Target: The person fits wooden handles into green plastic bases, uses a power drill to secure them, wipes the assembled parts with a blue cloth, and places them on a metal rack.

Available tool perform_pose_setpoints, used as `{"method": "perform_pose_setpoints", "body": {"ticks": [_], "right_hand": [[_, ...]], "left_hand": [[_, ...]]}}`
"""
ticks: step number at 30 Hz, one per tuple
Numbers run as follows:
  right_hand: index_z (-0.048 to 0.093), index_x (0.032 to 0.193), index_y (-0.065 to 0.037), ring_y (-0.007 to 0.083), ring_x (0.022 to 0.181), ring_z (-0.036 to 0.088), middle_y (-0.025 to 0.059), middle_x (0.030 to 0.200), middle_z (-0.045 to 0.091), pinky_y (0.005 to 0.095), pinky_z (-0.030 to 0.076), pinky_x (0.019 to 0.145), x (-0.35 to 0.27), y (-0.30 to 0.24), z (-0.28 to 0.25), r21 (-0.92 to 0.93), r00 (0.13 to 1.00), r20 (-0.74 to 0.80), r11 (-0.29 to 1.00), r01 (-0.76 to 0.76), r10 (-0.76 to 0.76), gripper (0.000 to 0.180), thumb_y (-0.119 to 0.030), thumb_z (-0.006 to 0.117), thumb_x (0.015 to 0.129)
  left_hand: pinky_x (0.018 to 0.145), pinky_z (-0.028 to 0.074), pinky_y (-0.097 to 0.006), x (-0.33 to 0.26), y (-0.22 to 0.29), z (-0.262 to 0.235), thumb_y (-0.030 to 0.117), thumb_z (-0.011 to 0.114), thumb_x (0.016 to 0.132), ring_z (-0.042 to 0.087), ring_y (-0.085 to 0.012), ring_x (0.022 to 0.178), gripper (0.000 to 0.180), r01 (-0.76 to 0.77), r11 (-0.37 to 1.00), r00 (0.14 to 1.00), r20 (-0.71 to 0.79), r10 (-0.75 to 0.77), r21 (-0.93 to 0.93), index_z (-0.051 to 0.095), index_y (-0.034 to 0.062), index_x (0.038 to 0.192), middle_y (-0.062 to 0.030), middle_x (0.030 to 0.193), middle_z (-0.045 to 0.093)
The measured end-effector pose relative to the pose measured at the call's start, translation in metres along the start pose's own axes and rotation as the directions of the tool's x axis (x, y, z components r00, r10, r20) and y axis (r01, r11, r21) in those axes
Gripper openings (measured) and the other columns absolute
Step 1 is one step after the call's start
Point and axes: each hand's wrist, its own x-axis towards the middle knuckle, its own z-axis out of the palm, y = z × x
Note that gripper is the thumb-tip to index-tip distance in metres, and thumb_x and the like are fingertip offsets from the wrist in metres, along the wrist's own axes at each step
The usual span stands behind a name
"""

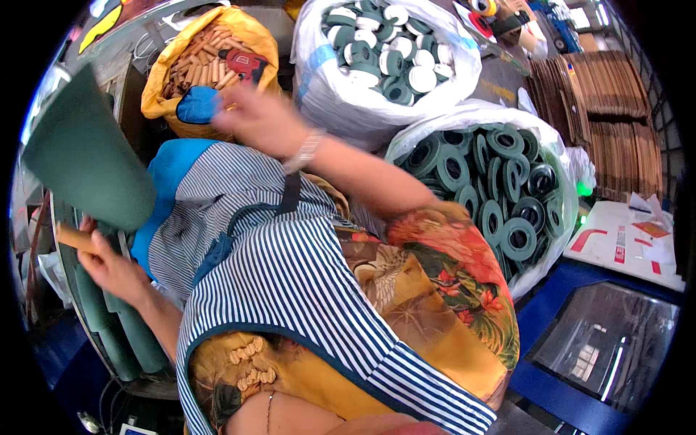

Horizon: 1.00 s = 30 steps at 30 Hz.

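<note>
At the left, my left hand is closed round a short tan tube. Just above its fingers is a large dark green piece with a curved, tapering shape; I cannot tell whether the fingers touch it. My right hand, smeared by motion, reaches across over the near edge of a yellow sack. That sack holds many tan tubes and a red-and-black tool. A blue patch lies at the sack's rim beside the right fingers.
A white sack at the back holds green and white round parts. Another white sack at the right holds green rings. Green rolls stand at the lower left. Stacked cardboard and a blue-framed clear panel are at the right.
</note>
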Motion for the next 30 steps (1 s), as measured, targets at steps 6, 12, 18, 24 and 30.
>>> {"method": "perform_pose_setpoints", "body": {"ticks": [6, 12, 18, 24, 30], "right_hand": [[0.067, 0.096, -0.006, 0.0297, 0.070, 0.070, 0.0112, 0.075, 0.070, 0.0436, 0.055, 0.070, -0.159, 0.136, -0.262, -0.772, 0.765, -0.634, -0.047, -0.633, 0.115, 0.027, -0.030, 0.055, 0.092], [0.058, 0.125, -0.010, 0.0378, 0.124, 0.053, 0.0180, 0.124, 0.063, 0.0489, 0.044, 0.099, -0.257, 0.230, -0.309, -0.565, 0.311, -0.689, -0.217, -0.796, 0.655, 0.045, -0.039, 0.055, 0.090], [0.060, 0.125, -0.001, 0.0364, 0.113, 0.060, 0.0246, 0.124, 0.061, 0.0413, 0.045, 0.099, -0.232, 0.200, -0.382, -0.523, 0.650, -0.663, 0.392, -0.757, 0.372, 0.042, -0.030, 0.057, 0.094], [0.050, 0.137, 0.004, 0.0210, 0.121, 0.053, 0.0130, 0.133, 0.056, 0.0349, 0.038, 0.106, -0.011, -0.019, -0.193, 0.067, 0.973, -0.223, 0.997, -0.041, 0.054, 0.049, -0.029, 0.046, 0.101], [0.049, 0.138, 0.001, 0.0225, 0.115, 0.052, 0.0126, 0.126, 0.058, 0.0335, 0.035, 0.104, 0.059, -0.092, 0.061, 0.408, 0.839, 0.305, 0.858, 0.312, -0.451, 0.048, -0.017, 0.050, 0.093]], "left_hand": [[0.090, 0.048, -0.032, -0.007, -0.023, -0.055, 0.024, 0.066, 0.092, 0.063, -0.0188, 0.100, 0.037, -0.123, 0.800, 0.987, 0.160, 0.034, 0.588, 0.063, 0.0028, 0.122, -0.0095, 0.112, 0.068], [0.095, 0.046, -0.032, -0.028, -0.032, -0.068, 0.008, 0.070, 0.086, 0.060, -0.0203, 0.108, 0.041, -0.070, 0.859, 0.959, 0.270, -0.081, 0.507, 0.058, 0.0020, 0.124, -0.0100, 0.119, 0.064], [0.092, 0.046, -0.028, -0.036, -0.093, -0.082, 0.003, 0.072, 0.082, 0.060, -0.0150, 0.105, 0.032, 0.190, 0.972, 0.980, 0.026, -0.195, 0.135, 0.066, 0.0057, 0.113, -0.0044, 0.112, 0.065], [0.080, 0.051, -0.028, -0.068, -0.026, -0.072, 0.001, 0.066, 0.085, 0.065, -0.0168, 0.085, 0.023, 0.099, 0.981, 0.950, -0.277, -0.143, -0.167, 0.065, -0.0026, 0.107, -0.0098, 0.097, 0.068], [0.080, 0.051, -0.029, -0.109, 0.019, -0.093, 0.014, 0.068, 0.085, 0.065, -0.0167, 0.084, 0.027, 0.061, 0.971, 0.896, -0.416, -0.155, -0.230, 0.065, -0.0026, 0.106, -0.0098, 0.095, 0.068]]}}
